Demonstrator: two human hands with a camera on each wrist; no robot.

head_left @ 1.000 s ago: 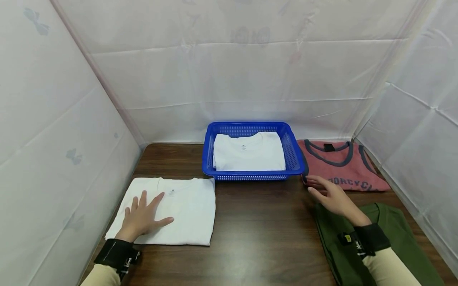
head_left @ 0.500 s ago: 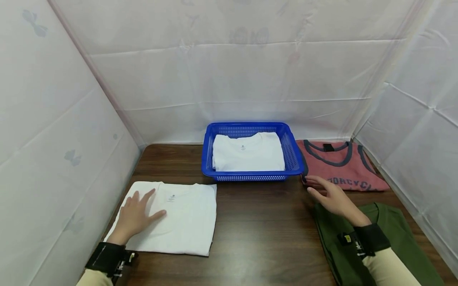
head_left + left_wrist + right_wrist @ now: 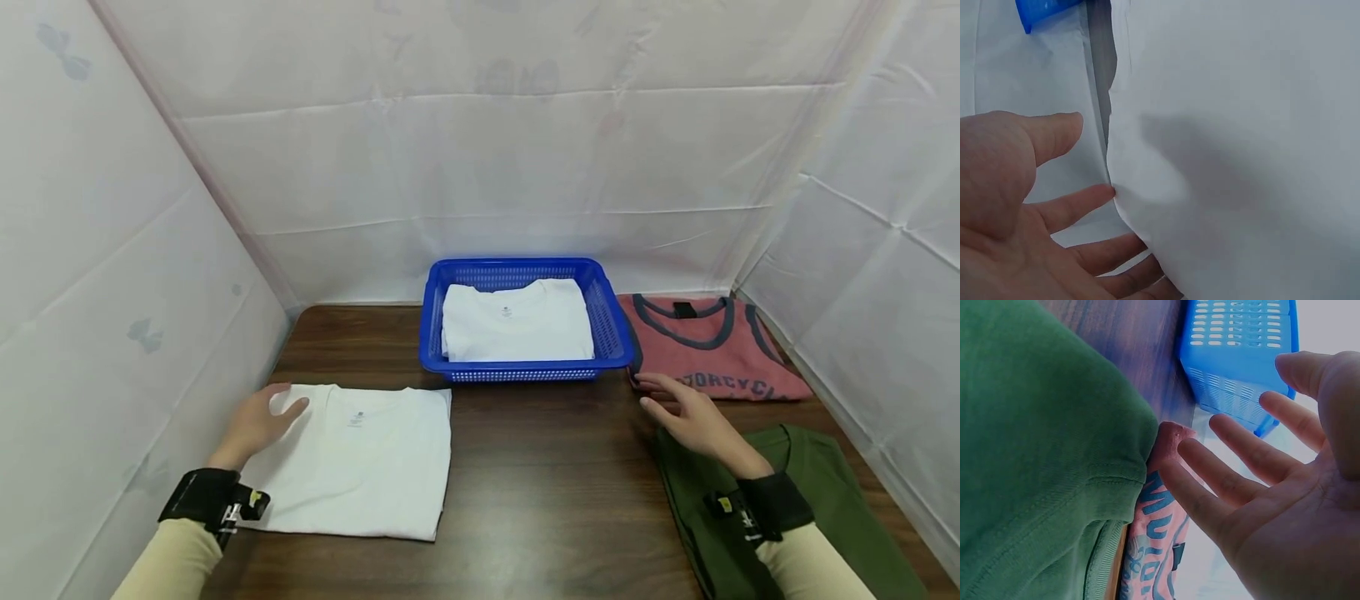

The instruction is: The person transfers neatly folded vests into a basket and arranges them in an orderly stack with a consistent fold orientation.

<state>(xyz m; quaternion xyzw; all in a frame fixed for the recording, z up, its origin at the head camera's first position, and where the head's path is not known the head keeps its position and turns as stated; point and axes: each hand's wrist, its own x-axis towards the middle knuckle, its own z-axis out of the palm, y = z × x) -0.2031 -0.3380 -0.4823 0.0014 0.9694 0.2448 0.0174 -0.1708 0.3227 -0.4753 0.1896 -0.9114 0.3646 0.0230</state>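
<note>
A folded white T-shirt lies flat on the left of the table. At its left edge is my left hand; in the left wrist view the fingertips meet the shirt's edge, thumb apart from it. My right hand hovers with fingers spread between a folded pink T-shirt with dark lettering and a folded green T-shirt, holding nothing. Another folded white T-shirt lies in the blue basket at the back centre.
White sheets hang as walls behind and on both sides. The brown wooden table shows between the white and green shirts. Black bands with small cameras circle both wrists.
My left hand has slid left, from lying over the white T-shirt to its left edge. The shirt has shifted a little towards me. My right hand has stayed in place.
</note>
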